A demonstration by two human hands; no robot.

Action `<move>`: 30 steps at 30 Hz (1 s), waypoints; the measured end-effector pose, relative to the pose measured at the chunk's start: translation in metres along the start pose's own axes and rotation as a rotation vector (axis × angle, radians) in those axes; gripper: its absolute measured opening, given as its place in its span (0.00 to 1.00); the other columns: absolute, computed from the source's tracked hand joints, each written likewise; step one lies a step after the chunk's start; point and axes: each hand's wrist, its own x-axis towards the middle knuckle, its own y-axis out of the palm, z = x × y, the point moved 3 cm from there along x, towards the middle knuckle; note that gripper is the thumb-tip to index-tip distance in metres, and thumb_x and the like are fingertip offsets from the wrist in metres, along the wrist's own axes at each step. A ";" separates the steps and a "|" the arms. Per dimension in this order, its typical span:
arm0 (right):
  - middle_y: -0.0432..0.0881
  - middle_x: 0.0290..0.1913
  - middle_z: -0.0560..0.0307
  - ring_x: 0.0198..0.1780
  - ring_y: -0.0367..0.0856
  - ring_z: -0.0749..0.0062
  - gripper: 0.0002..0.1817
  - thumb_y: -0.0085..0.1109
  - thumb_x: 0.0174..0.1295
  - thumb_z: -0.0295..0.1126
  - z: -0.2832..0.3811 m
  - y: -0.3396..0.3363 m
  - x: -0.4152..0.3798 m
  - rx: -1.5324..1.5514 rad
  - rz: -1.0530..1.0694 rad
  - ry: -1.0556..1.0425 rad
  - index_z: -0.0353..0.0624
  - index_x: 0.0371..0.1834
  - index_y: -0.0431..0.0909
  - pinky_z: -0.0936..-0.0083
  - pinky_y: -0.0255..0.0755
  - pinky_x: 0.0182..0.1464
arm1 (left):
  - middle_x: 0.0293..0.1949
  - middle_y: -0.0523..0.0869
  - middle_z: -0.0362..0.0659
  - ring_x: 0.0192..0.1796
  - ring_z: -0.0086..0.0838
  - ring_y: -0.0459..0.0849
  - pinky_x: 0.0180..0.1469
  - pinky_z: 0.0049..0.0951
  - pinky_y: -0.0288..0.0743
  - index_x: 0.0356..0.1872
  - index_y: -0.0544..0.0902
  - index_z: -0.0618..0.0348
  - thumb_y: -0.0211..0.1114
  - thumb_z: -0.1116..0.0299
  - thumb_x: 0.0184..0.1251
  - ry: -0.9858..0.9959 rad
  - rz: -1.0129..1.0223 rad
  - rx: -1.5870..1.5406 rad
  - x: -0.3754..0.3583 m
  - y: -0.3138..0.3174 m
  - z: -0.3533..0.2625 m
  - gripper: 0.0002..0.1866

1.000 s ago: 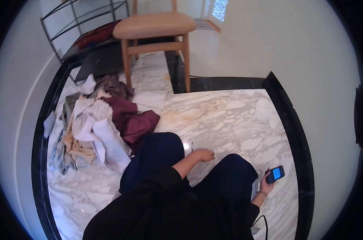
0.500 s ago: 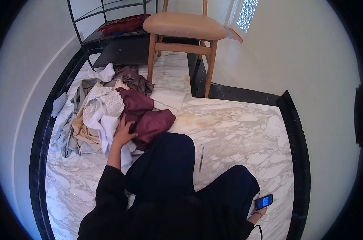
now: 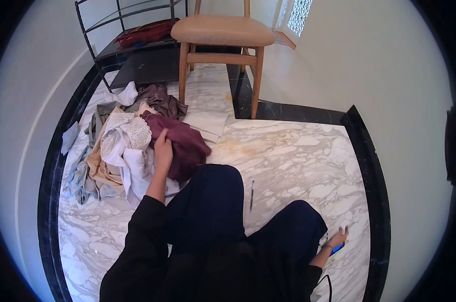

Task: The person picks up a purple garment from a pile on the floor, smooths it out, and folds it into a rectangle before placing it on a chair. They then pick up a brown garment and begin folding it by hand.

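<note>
My left hand (image 3: 163,145) is closed on the upper part of a maroon satin-like cloth (image 3: 185,151), which is partly raised in a fold. Beside it, to the left, lies a white garment with lace trim (image 3: 132,133), on top of a heap of crumpled clothes. My right hand (image 3: 340,236) is off to the right, low over the marble floor, its fingers apart. Partly hidden under that hand is a phone (image 3: 337,248) with a blue-lit screen.
A pen (image 3: 252,195) lies on the floor between my knees. Beyond the heap stand a wooden chair (image 3: 223,32) with a tan seat and a black metal rack (image 3: 102,50) holding folded red cloth (image 3: 145,34). Walls rise on both sides.
My left hand has moved up and right from the white garment's edge onto the maroon cloth and gripped it. My right hand has let go of the phone and moved slightly forward.
</note>
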 end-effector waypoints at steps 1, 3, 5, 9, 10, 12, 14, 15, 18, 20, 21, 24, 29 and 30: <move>0.75 0.63 0.44 0.61 0.74 0.53 0.25 0.54 0.62 0.30 0.027 0.015 -0.009 0.029 0.043 -0.148 0.40 0.64 0.73 0.62 0.61 0.68 | 0.56 0.81 0.52 0.61 0.39 0.78 0.67 0.35 0.64 0.61 0.75 0.68 0.49 0.77 0.65 0.027 -0.016 -0.085 0.007 0.001 -0.020 0.22; 0.72 0.64 0.45 0.60 0.74 0.55 0.24 0.53 0.63 0.27 0.076 0.063 -0.023 0.250 0.243 -0.339 0.36 0.64 0.71 0.63 0.65 0.65 | 0.58 0.80 0.54 0.59 0.38 0.79 0.65 0.32 0.66 0.64 0.71 0.71 0.47 0.77 0.67 0.078 -0.041 -0.251 0.016 0.003 -0.060 0.24; 0.77 0.59 0.48 0.58 0.76 0.61 0.22 0.52 0.65 0.29 0.166 0.096 -0.085 0.430 0.648 -0.314 0.36 0.63 0.71 0.68 0.67 0.63 | 0.58 0.80 0.52 0.59 0.36 0.79 0.64 0.31 0.67 0.64 0.71 0.71 0.45 0.76 0.68 0.014 -0.003 -0.571 0.014 0.006 -0.102 0.23; 0.83 0.50 0.43 0.53 0.82 0.51 0.19 0.58 0.66 0.41 0.206 0.198 -0.201 -0.058 1.215 -0.562 0.41 0.54 0.77 0.62 0.75 0.55 | 0.56 0.80 0.48 0.58 0.33 0.79 0.64 0.30 0.69 0.61 0.73 0.65 0.43 0.71 0.72 -0.008 0.200 -1.150 -0.002 0.033 -0.156 0.20; 0.83 0.51 0.41 0.53 0.82 0.46 0.21 0.59 0.63 0.44 0.207 0.213 -0.236 -0.477 1.199 -0.649 0.40 0.52 0.78 0.58 0.75 0.54 | 0.56 0.80 0.47 0.58 0.33 0.79 0.64 0.31 0.70 0.60 0.73 0.64 0.43 0.69 0.73 -0.102 0.226 -1.210 -0.010 0.045 -0.160 0.20; 0.84 0.47 0.40 0.51 0.83 0.46 0.24 0.61 0.59 0.48 0.189 0.225 -0.290 -0.687 1.243 -0.644 0.39 0.49 0.79 0.56 0.75 0.54 | 0.55 0.80 0.47 0.58 0.34 0.79 0.64 0.33 0.71 0.58 0.74 0.62 0.44 0.65 0.75 -0.281 0.266 -1.319 -0.023 0.068 -0.171 0.18; 0.84 0.47 0.40 0.52 0.83 0.47 0.23 0.59 0.59 0.47 0.178 0.240 -0.305 -0.640 1.229 -0.620 0.38 0.48 0.80 0.56 0.75 0.55 | 0.56 0.80 0.47 0.58 0.34 0.79 0.64 0.36 0.72 0.58 0.74 0.61 0.45 0.59 0.76 -0.470 0.307 -1.308 -0.049 0.086 -0.197 0.20; 0.85 0.47 0.40 0.52 0.83 0.47 0.22 0.59 0.60 0.46 0.175 0.248 -0.309 -0.616 1.219 -0.608 0.37 0.47 0.81 0.56 0.75 0.55 | 0.57 0.80 0.46 0.59 0.33 0.79 0.65 0.37 0.71 0.58 0.74 0.60 0.45 0.58 0.76 -0.508 0.382 -1.328 -0.060 0.094 -0.211 0.20; 0.84 0.47 0.39 0.51 0.83 0.46 0.20 0.55 0.62 0.44 0.152 0.265 -0.270 -0.615 1.250 -0.634 0.37 0.45 0.82 0.55 0.75 0.55 | 0.58 0.80 0.45 0.60 0.32 0.78 0.66 0.37 0.69 0.59 0.74 0.60 0.46 0.55 0.76 -0.570 0.598 -1.399 -0.087 0.120 -0.240 0.22; 0.84 0.47 0.39 0.51 0.83 0.46 0.18 0.52 0.64 0.41 0.175 0.243 -0.217 -0.656 1.195 -0.594 0.38 0.44 0.82 0.53 0.75 0.55 | 0.57 0.80 0.44 0.60 0.32 0.78 0.66 0.35 0.69 0.59 0.74 0.60 0.46 0.55 0.76 -0.515 0.663 -1.396 -0.107 0.122 -0.270 0.22; 0.84 0.45 0.39 0.51 0.83 0.44 0.18 0.51 0.65 0.42 0.165 0.246 -0.180 -0.592 1.048 -0.602 0.38 0.44 0.82 0.52 0.75 0.53 | 0.57 0.80 0.44 0.59 0.31 0.78 0.65 0.34 0.68 0.58 0.75 0.60 0.47 0.55 0.76 -0.490 0.699 -1.399 -0.115 0.126 -0.281 0.22; 0.84 0.35 0.39 0.44 0.83 0.42 0.19 0.56 0.59 0.46 0.185 0.166 -0.093 -0.457 0.714 -0.550 0.38 0.36 0.82 0.51 0.74 0.48 | 0.55 0.80 0.43 0.57 0.30 0.78 0.64 0.32 0.68 0.58 0.76 0.60 0.47 0.55 0.76 -0.451 0.774 -1.450 -0.115 0.182 -0.261 0.22; 0.83 0.37 0.35 0.43 0.81 0.36 0.24 0.53 0.60 0.48 0.107 0.029 -0.026 -0.485 0.458 -0.213 0.33 0.35 0.80 0.50 0.72 0.48 | 0.50 0.81 0.49 0.57 0.35 0.76 0.64 0.29 0.62 0.57 0.77 0.66 0.52 0.66 0.71 -0.135 0.274 -0.755 -0.118 0.284 -0.101 0.19; 0.82 0.38 0.32 0.43 0.80 0.34 0.26 0.52 0.60 0.49 0.060 0.013 -0.014 -0.571 0.465 -0.296 0.31 0.36 0.81 0.48 0.72 0.48 | 0.51 0.82 0.50 0.58 0.39 0.77 0.64 0.31 0.64 0.55 0.80 0.62 0.53 0.64 0.70 -0.266 0.354 -0.643 -0.121 0.301 -0.053 0.18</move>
